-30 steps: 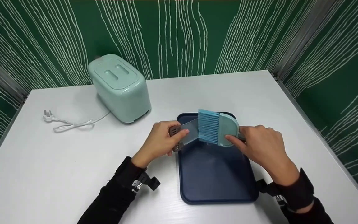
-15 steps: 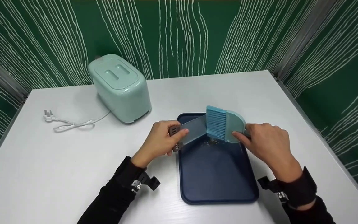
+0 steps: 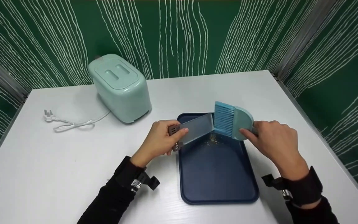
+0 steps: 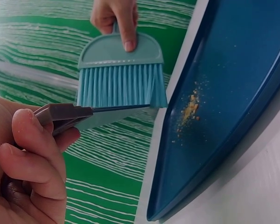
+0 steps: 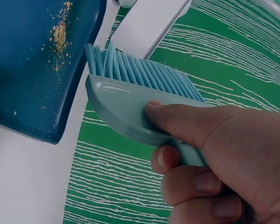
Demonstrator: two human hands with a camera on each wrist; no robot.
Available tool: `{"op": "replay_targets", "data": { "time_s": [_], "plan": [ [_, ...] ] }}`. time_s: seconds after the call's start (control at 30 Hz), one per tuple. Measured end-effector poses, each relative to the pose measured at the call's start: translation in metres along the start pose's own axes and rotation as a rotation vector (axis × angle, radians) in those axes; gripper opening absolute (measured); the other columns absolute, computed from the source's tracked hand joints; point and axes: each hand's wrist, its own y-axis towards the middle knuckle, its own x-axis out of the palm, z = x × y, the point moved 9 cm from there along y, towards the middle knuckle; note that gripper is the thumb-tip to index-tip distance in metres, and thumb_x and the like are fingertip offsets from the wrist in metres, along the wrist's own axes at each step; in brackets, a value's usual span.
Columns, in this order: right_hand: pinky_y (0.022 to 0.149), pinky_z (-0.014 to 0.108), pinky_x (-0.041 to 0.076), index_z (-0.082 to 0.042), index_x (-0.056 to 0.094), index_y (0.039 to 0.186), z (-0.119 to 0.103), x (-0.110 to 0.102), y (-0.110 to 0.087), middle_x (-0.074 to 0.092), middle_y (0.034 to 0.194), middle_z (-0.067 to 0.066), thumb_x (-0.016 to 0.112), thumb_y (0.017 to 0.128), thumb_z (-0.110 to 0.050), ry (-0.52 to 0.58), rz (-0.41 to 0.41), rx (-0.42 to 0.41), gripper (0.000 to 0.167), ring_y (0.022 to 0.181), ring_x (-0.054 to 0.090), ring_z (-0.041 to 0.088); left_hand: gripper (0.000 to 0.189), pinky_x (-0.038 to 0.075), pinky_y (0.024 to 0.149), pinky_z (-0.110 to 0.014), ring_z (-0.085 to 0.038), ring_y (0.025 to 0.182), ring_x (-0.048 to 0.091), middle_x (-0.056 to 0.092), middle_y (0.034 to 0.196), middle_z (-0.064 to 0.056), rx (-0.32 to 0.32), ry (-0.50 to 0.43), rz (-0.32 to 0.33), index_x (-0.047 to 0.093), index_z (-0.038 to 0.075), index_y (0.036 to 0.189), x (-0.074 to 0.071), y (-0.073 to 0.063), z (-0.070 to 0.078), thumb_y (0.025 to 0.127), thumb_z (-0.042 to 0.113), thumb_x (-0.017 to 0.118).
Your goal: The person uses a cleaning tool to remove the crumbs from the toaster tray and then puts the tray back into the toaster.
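In the head view my left hand (image 3: 162, 138) grips the brown end of a thin, flat crumb tray (image 3: 197, 129), tilted over the dark blue tray (image 3: 219, 180). My right hand (image 3: 277, 141) holds a pale green hand brush (image 3: 242, 123) by its handle, thumb pressed on its head. Its blue bristles (image 3: 224, 119) are right at the far end of the crumb tray. Yellowish crumbs (image 4: 190, 111) lie in a small pile on the blue tray, with finer bits scattered around. In the right wrist view the brush bristles (image 5: 144, 74) point towards the pale crumb tray (image 5: 149, 28).
A mint green toaster (image 3: 121, 88) stands at the back left of the white table (image 3: 73, 174). Its white cord and plug (image 3: 48, 116) lie to the left of it. Green walls (image 3: 191, 37) with white lines rise behind and to the right.
The brush has travelled right and slightly away along the crumb tray, uncovering its surface. Crumbs now show on the blue tray beneath. My left hand has stayed almost still.
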Motion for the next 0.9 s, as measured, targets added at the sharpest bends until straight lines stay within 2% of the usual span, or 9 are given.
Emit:
{"op": "replay_targets", "data": {
  "time_s": [0.17, 0.27, 0.4, 0.5, 0.57, 0.73, 0.9],
  "plan": [
    [0.043, 0.031, 0.019, -0.013, 0.051, 0.062, 0.003, -0.011, 0.0, 0.048, 0.051, 0.005, 0.078, 0.097, -0.045, 0.012, 0.061, 0.007, 0.054, 0.043, 0.039, 0.022, 0.029, 0.04, 0.039, -0.026, -0.011, 0.033, 0.052, 0.056, 0.055, 0.003, 0.003, 0.002, 0.004, 0.067, 0.011, 0.086, -0.001, 0.0, 0.0, 0.106, 0.032, 0.07],
    [0.044, 0.031, 0.017, -0.013, 0.049, 0.062, 0.001, -0.018, 0.0, 0.047, 0.05, 0.007, 0.078, 0.097, -0.044, 0.025, 0.134, 0.009, 0.055, 0.042, 0.038, 0.022, 0.029, 0.04, 0.039, -0.026, -0.011, 0.033, 0.052, 0.057, 0.055, 0.003, -0.003, -0.002, 0.006, 0.067, 0.01, 0.086, 0.0, 0.0, -0.001, 0.106, 0.032, 0.07],
    [0.043, 0.031, 0.017, -0.005, 0.064, 0.072, -0.005, -0.024, 0.0, 0.058, 0.054, 0.017, 0.079, 0.097, -0.041, 0.037, 0.229, -0.01, 0.046, 0.04, 0.04, 0.025, 0.031, 0.039, 0.038, -0.026, -0.011, 0.033, 0.051, 0.056, 0.054, 0.003, -0.008, -0.008, 0.009, 0.066, 0.01, 0.084, 0.0, 0.0, -0.001, 0.106, 0.031, 0.07],
    [0.042, 0.031, 0.018, -0.003, 0.073, 0.083, -0.009, -0.023, 0.0, 0.066, 0.06, 0.021, 0.079, 0.097, -0.04, 0.039, 0.265, -0.029, 0.04, 0.04, 0.043, 0.027, 0.03, 0.039, 0.038, -0.026, -0.01, 0.033, 0.051, 0.056, 0.055, 0.003, -0.006, -0.011, 0.01, 0.066, 0.01, 0.085, 0.0, 0.0, -0.001, 0.106, 0.03, 0.07],
    [0.042, 0.03, 0.018, -0.004, 0.069, 0.079, -0.011, -0.02, 0.0, 0.063, 0.058, 0.02, 0.079, 0.097, -0.039, 0.03, 0.268, -0.033, 0.041, 0.04, 0.044, 0.028, 0.029, 0.04, 0.038, -0.026, -0.01, 0.033, 0.051, 0.056, 0.055, 0.003, -0.004, -0.013, 0.01, 0.066, 0.01, 0.086, 0.0, 0.0, 0.0, 0.106, 0.03, 0.07],
    [0.044, 0.03, 0.015, -0.012, 0.045, 0.063, -0.014, -0.013, 0.0, 0.043, 0.049, 0.009, 0.08, 0.097, -0.038, 0.004, 0.245, -0.045, 0.055, 0.04, 0.039, 0.026, 0.028, 0.04, 0.039, -0.026, -0.011, 0.034, 0.052, 0.057, 0.056, 0.003, 0.004, -0.014, 0.006, 0.067, 0.01, 0.087, 0.0, 0.0, 0.002, 0.107, 0.029, 0.07],
    [0.045, 0.031, 0.015, -0.015, 0.041, 0.061, -0.012, -0.004, 0.001, 0.035, 0.05, 0.002, 0.08, 0.097, -0.042, 0.006, 0.156, -0.034, 0.059, 0.042, 0.034, 0.022, 0.028, 0.04, 0.039, -0.026, -0.012, 0.034, 0.052, 0.057, 0.056, 0.002, 0.005, -0.01, 0.005, 0.068, 0.01, 0.087, 0.0, -0.001, 0.003, 0.107, 0.03, 0.07]
  ]
}}
